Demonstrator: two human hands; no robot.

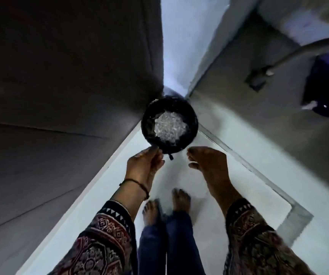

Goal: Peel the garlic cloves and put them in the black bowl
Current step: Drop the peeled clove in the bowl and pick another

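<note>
Bare feet (pixel 180 201) stand on a pale floor (pixel 229 175) between a dark panel (pixel 60 76) and grey wall (pixel 239 86).

Cloves (pixel 169 125) in bowl (pixel 148 124); left hand (pixel 142 162) at rim, right hand (pixel 206 161) near.

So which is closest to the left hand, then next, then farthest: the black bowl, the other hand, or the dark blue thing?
1. The black bowl: the left hand holds its near rim.
2. The right hand: just across, beside the bowl.
3. The dark blue thing: far off, upper right.

Patterned maroon sleeves (pixel 104 233), dark wrist thread (pixel 138 185), blue trousers (pixel 155 247)
</note>
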